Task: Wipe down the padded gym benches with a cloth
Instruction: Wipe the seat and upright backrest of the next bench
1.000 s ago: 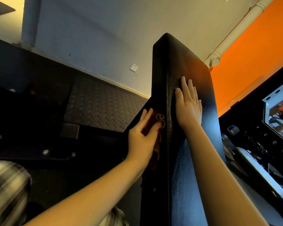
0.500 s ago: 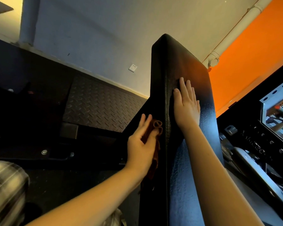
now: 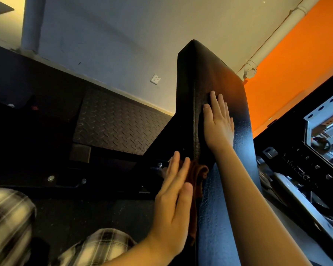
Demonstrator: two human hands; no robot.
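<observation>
faces a black bench pad (image 3: 215,77) raised steeply, with its narrow side edge turned toward the camera. presses a brown cloth (image 3: 197,175) against the pad's left side edge with the left hand (image 3: 173,204), palm flat, fingers straight and close together, none curled round the fabric. leaves one folded corner of the cloth poking out just right of the fingertips, at the pad's seam, and the rest hanging down behind the palm. lays the right hand (image 3: 218,123) flat on the pad's textured front face, higher up than the left, fingers straight and side by side, gripping nothing. left of the pad, low down: a dark diamond-plate panel (image 3: 113,123) and bolted black frame parts. left of the pad, higher: a white wall socket (image 3: 155,79) on a pale wall. right of the pad's top: a white pipe (image 3: 273,35) running beside an orange wall (image 3: 296,64). right of the pad, lower: a dark machine frame (image 3: 315,169) with bolts. below and left of the pad: plaid clothing (image 3: 8,217), blurred.
</observation>
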